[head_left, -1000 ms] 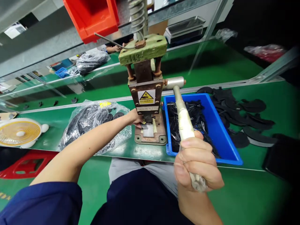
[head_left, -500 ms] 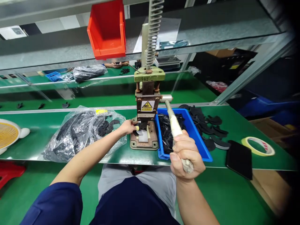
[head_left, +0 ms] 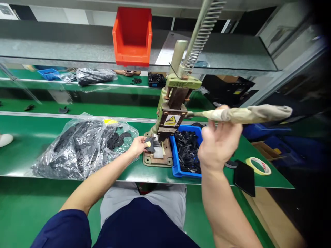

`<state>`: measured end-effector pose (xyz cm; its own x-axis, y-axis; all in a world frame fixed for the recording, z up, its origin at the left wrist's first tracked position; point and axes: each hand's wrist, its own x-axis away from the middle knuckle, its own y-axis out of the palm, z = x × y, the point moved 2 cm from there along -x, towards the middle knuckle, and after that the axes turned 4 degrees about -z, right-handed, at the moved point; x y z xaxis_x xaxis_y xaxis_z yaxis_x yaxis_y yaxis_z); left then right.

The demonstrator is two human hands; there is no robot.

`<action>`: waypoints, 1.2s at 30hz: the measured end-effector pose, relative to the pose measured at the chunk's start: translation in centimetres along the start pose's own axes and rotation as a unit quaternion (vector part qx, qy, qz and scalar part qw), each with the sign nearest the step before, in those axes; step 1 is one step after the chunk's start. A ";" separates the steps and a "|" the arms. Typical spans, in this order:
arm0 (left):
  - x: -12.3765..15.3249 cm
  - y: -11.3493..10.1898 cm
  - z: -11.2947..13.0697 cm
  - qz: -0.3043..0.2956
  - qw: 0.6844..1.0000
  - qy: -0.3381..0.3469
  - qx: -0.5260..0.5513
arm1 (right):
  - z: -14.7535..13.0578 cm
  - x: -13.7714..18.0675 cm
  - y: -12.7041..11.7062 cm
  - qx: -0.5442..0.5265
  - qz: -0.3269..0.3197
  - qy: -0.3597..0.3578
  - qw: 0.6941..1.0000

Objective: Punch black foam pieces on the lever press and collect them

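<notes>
My left hand point(head_left: 138, 146) pinches a dark curved flat piece point(head_left: 150, 144) with a small yellow patch at its edge. The piece is at the left side of the base point(head_left: 157, 160) of a hand press point(head_left: 172, 119). My right hand point(head_left: 219, 139) is on the wrapped lever point(head_left: 248, 114) from below, its fingers partly hidden behind the handle. The lever points out to the right, about level. Above the base, the press head carries a yellow warning label, and a coil spring point(head_left: 204, 34) rises from its top.
A clear plastic bag point(head_left: 77, 148) of black curved pieces lies left of the press. To its right stands a blue bin point(head_left: 178, 170) of black parts. Further right are a black flat object point(head_left: 244, 177) and a tape roll point(head_left: 258, 166). A red bin point(head_left: 132, 55) is on the shelf above.
My right hand has swung the lever up from a downward slant to about level. My left hand has drawn the dark piece slightly left, away from under the press head. The view has shifted.
</notes>
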<state>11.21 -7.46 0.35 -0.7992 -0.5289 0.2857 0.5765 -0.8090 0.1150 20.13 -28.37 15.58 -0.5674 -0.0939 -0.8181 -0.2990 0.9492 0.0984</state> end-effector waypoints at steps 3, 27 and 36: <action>1.6 -1.4 0.1 -0.046 0.998 0.033 0.002 | 2.1 5.5 -0.2 0.042 -0.007 0.209 0.977; 12.6 -1.5 7.5 -0.354 0.709 0.451 -0.412 | 1.1 19.2 1.2 -0.242 -0.353 0.570 0.701; 11.7 -2.6 5.4 -0.240 0.873 0.299 -0.302 | 1.7 18.3 2.9 -0.303 -0.344 0.567 0.685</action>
<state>1.27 -10.21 8.54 -0.9738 0.0157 -0.2268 0.0999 -0.8665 -0.4890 10.20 -26.77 -0.03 -0.2606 -0.9549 0.1422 -0.8631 0.2964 0.4090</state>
